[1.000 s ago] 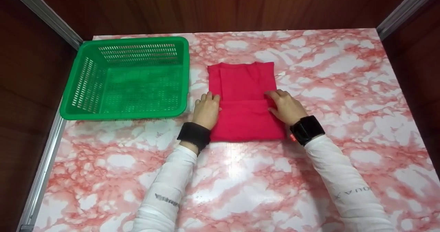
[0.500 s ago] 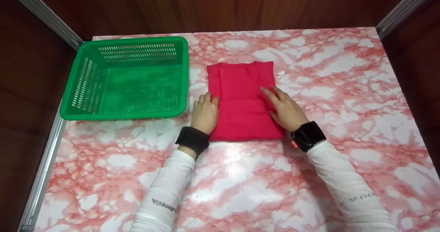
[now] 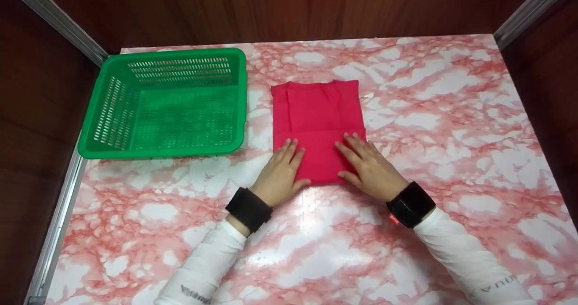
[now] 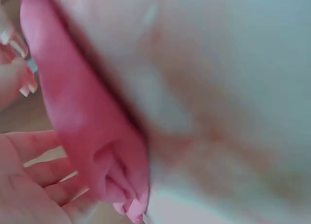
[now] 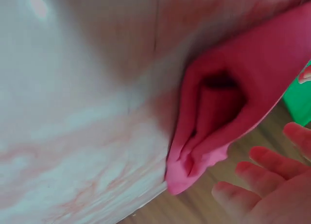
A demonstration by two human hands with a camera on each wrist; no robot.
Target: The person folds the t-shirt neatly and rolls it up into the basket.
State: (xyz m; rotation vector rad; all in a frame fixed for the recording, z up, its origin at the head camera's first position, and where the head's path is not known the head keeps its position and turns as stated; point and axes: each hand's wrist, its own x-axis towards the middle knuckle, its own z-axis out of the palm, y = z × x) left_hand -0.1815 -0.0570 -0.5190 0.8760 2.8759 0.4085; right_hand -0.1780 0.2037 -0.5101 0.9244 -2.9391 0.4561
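A red garment [image 3: 316,108], folded into a flat rectangle, lies on the table with its near part turned up over the rest. On its near left corner lies my left hand [image 3: 281,174], fingers extended over the cloth. My right hand [image 3: 372,169] is over the near right part, its fingers straight and spread. Layered folds at the edge of the garment [image 5: 218,107] show in the right wrist view, beside the extended fingers [image 5: 272,165]. In the left wrist view the straight fingers [image 4: 53,175] are alongside the garment [image 4: 92,112].
A green plastic basket [image 3: 162,155] with slotted sides stands at the left, a short gap from the garment. The red-and-white marbled table [image 3: 433,115] is bounded by a dark wood panel [image 3: 307,11] behind and panels at both sides.
Both hands have drawn back toward the near edge of the garment, from its sides onto its turned-up part. Their fingers have straightened. The garment keeps its place.
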